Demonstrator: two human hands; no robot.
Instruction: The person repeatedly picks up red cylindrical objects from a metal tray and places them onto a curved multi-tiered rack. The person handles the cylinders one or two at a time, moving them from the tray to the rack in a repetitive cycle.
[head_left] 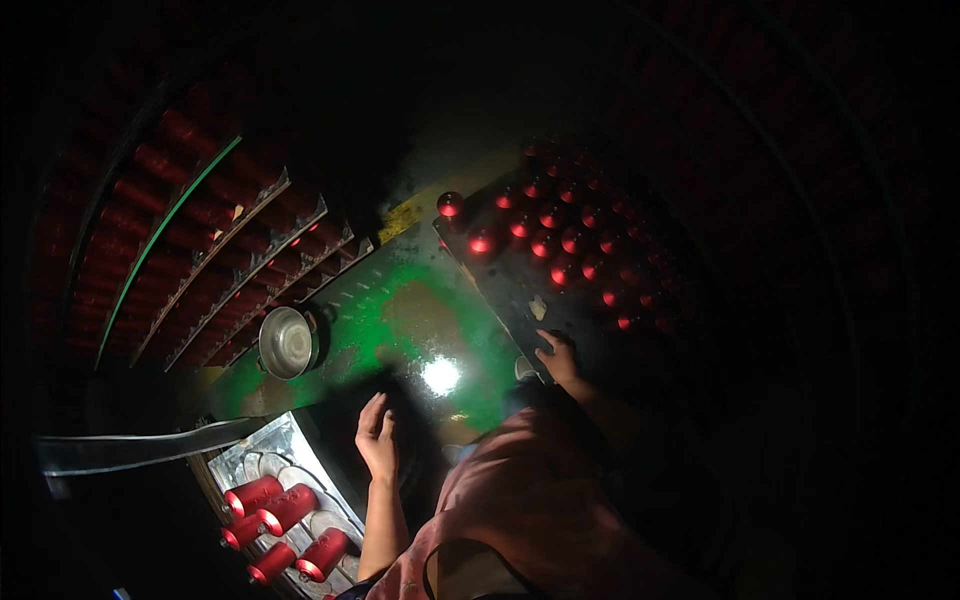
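My left hand (377, 437) is raised over a dark area beside a metal tray (338, 498), its fingers lightly bent and nothing seen in them. On that tray lie several red cylinders (288, 509) with shiny metal ends. My right hand (560, 358) is at the near edge of a dark tabletop (492, 284), thumb and forefinger apart, with no held thing visible. Just beyond its fingers lies a small pale scrap (538, 307). Farther back on the tabletop stand many round-topped red pieces (551, 216), fading into shadow.
A round metal pot (288, 343) sits on the worn green floor (405, 310). Racks (250, 266) with red pieces rise at the left. A long pale band (150, 449) reaches in from the left. One red piece (450, 204) is at the tabletop's far corner. Darkness hides the far right.
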